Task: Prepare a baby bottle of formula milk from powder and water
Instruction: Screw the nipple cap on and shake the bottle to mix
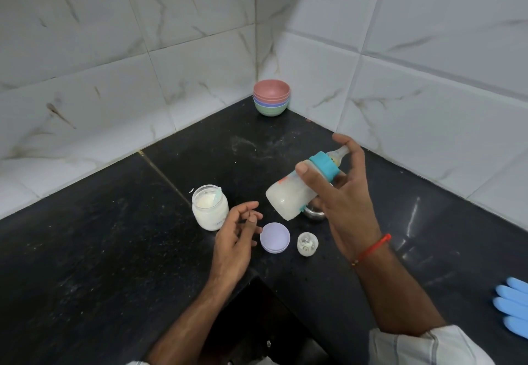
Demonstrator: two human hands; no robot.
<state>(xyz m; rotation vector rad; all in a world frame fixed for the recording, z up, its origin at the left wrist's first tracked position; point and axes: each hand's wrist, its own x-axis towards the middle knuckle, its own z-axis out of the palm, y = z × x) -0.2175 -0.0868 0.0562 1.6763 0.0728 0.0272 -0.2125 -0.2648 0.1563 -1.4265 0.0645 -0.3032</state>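
My right hand [340,196] grips a baby bottle [294,193] of milky white liquid, held tilted in the air with its teal collar and teat pointing up and right. An index finger rests near the teat tip. My left hand [237,236] hovers low over the black counter with fingers loosely curled, holding nothing. Just left of it stands an open glass jar of white powder [210,207] with a pale scoop inside. A lilac lid [275,237] and a clear bottle cap [307,244] lie on the counter below the bottle.
A stack of coloured bowls [271,97] sits in the tiled corner. A small steel cup [314,212] is partly hidden behind the bottle. Powder dust marks the black counter [114,236]. A blue glove [513,307] lies at the right edge.
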